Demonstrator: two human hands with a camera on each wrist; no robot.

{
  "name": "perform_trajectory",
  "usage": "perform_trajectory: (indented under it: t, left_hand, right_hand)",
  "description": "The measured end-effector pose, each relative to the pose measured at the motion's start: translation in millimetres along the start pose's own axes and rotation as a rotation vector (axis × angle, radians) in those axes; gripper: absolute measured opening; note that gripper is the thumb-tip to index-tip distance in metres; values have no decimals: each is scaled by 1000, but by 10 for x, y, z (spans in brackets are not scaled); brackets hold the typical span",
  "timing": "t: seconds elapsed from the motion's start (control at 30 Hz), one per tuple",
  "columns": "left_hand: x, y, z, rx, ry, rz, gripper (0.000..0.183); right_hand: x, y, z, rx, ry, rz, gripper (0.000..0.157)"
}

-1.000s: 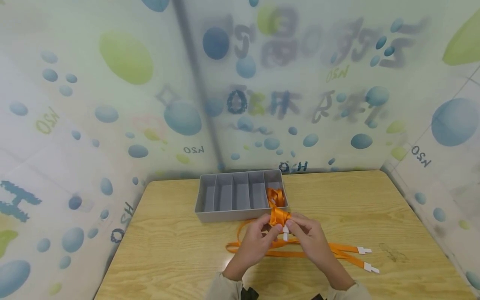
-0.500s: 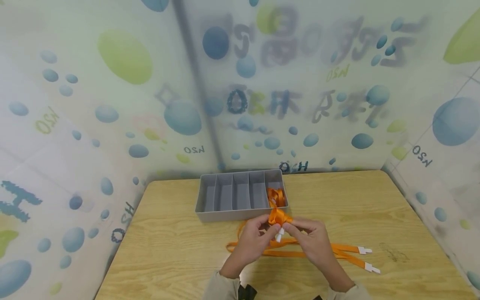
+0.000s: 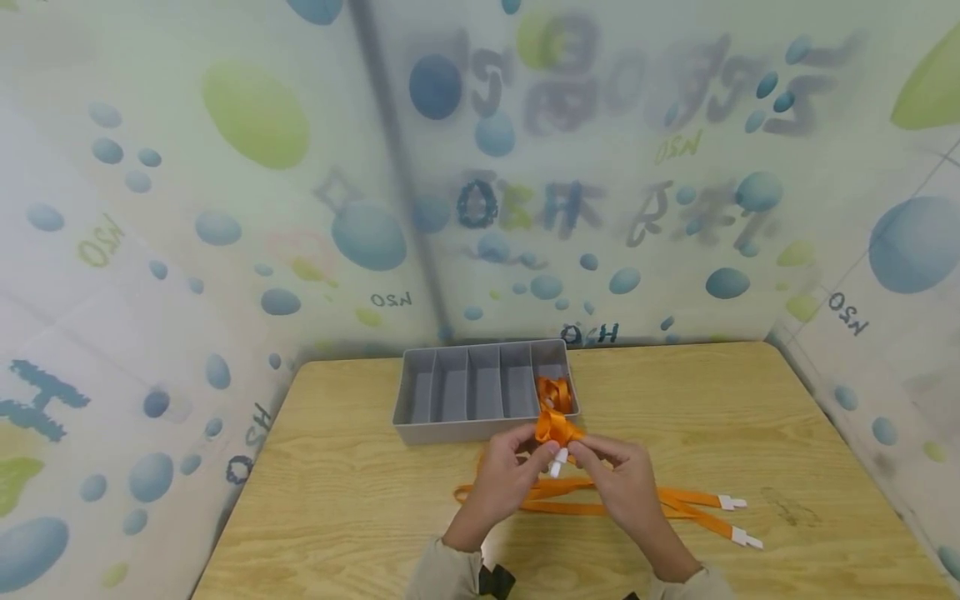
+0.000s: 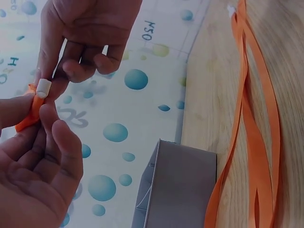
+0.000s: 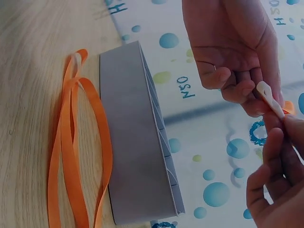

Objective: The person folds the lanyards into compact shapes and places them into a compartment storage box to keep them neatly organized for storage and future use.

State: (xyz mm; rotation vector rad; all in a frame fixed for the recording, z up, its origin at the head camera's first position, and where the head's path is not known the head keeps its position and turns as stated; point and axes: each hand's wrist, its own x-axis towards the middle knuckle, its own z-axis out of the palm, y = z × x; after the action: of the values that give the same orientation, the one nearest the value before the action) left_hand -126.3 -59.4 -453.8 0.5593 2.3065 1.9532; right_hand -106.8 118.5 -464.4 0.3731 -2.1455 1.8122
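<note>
A bunched orange lanyard (image 3: 557,427) with a white plastic clip (image 3: 558,462) is held up in front of the grey box. My left hand (image 3: 504,473) pinches it between thumb and fingers from the left. From the right, my right hand (image 3: 621,479) pinches the same bundle, thumb close to the clip. In the left wrist view the white clip (image 4: 43,88) pokes out between both hands' fingertips. The right wrist view shows the clip (image 5: 270,97) too, with most of the orange band hidden by fingers.
The grey divided box (image 3: 480,429) stands at the back of the wooden table (image 3: 337,500). Its rightmost compartment holds a coiled orange lanyard (image 3: 555,393). More orange lanyards (image 3: 701,517) lie stretched under and right of the hands, white clips (image 3: 746,538) at their right ends. A patterned wall rises behind.
The hands keep pinching the lanyard in nearly the same place. The bundle has turned slightly between the fingers, and its white clip has swung from hanging straight to slanting down and left.
</note>
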Motion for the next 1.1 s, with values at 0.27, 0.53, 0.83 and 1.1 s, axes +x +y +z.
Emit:
perform_trajectory:
  t: [0.27, 0.53, 0.83, 1.1]
  left_hand:
    - [15, 7, -8, -8, -30, -44, 20]
    - [35, -7, -42, -33, 23, -36, 21]
    - [246, -217, -166, 33, 191, 30, 20]
    - [433, -421, -247, 155, 375, -21, 18]
  right_hand:
    - [18, -49, 23, 34, 80, 53, 5]
    - [16, -26, 31, 135, 70, -8, 15]
    - [146, 225, 29, -107, 95, 36, 22]
    - [245, 628, 54, -368, 64, 1, 35]
